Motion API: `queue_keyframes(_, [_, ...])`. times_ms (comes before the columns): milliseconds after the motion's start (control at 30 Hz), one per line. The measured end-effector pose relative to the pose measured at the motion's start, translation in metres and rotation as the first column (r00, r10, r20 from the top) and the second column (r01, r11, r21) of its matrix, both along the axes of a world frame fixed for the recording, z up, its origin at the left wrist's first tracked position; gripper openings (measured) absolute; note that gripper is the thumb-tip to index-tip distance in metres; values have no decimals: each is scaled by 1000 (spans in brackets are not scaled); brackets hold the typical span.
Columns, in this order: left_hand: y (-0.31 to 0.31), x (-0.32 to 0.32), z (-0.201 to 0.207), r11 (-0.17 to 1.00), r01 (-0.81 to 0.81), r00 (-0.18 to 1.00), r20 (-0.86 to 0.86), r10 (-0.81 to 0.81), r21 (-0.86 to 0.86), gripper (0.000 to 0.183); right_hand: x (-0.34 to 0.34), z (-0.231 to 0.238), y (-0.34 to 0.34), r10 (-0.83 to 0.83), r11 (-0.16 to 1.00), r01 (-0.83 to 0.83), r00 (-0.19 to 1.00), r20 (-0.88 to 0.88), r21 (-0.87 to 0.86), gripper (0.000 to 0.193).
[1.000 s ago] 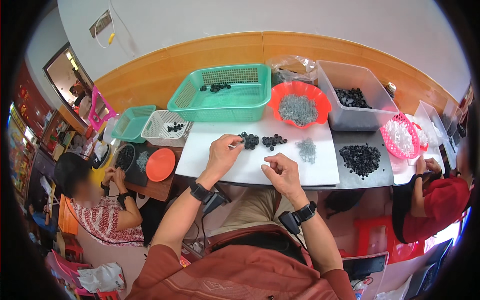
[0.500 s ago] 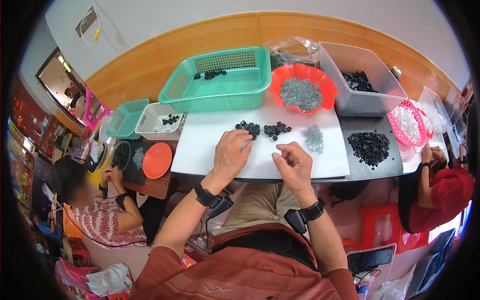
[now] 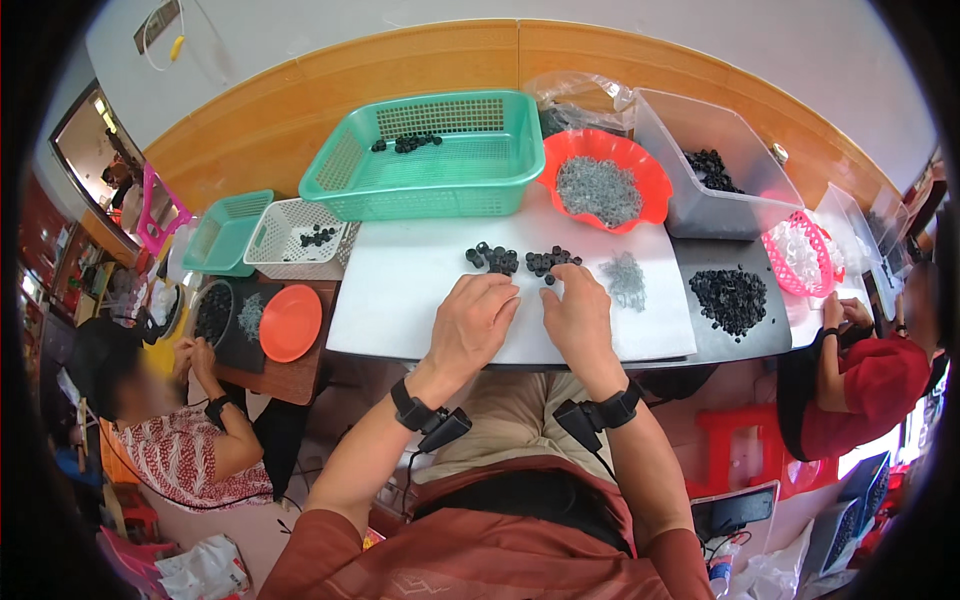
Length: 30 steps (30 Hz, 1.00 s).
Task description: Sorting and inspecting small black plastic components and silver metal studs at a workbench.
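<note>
Two small heaps of black knob-like pieces lie on the white sheet (image 3: 400, 300): a left heap (image 3: 491, 258) and a right heap (image 3: 548, 261). My left hand (image 3: 470, 318) is just in front of the left heap, its fingers bent and pressed together; whatever is in them is hidden. My right hand (image 3: 581, 318) reaches to the right heap, thumb and forefinger a little apart beside a single black piece (image 3: 549, 281). A small pile of clear, greyish pieces (image 3: 625, 281) lies to the right of this hand.
Behind the sheet stand a green basket (image 3: 420, 205), a red scalloped bowl (image 3: 655, 190) of greyish pieces and a clear bin (image 3: 735, 215). Black pieces (image 3: 729, 301) are heaped on the dark board. One person (image 3: 200, 440) works at left, another (image 3: 870, 385) at right.
My right hand has moved up and left to the right heap, its curled fingers stretching out. My left hand's thumb and fingers have drawn together. The view has shifted slightly.
</note>
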State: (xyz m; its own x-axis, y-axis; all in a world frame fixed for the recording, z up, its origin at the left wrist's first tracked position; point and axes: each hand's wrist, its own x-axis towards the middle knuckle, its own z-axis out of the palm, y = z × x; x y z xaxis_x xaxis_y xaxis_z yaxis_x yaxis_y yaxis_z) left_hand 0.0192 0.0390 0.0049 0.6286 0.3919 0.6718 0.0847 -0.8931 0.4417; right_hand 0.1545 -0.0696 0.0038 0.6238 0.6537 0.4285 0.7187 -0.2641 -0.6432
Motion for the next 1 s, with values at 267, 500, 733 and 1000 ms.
queue_keyframes(267, [2, -1, 2, 998, 54, 997, 63, -51, -38, 18, -2, 4, 11, -67, 978, 72, 997, 28, -197, 23])
queue_keyframes(500, [2, -9, 5, 773, 238, 971, 118, -209, -589, 18, -34, 28, -14, 108, 987, -87, 982, -154, 136, 26])
queue_keyframes(733, [7, -13, 6, 55, 447, 840, 398, -369, -893, 20, -41, 24, -29, 256, 946, -238, 965, -56, 221, 28])
queue_keyframes(1000, [11, -14, -1, 108, 389, 848, 310, -429, -915, 21, -7, 27, -63, 69, 986, -79, 995, 71, 150, 25])
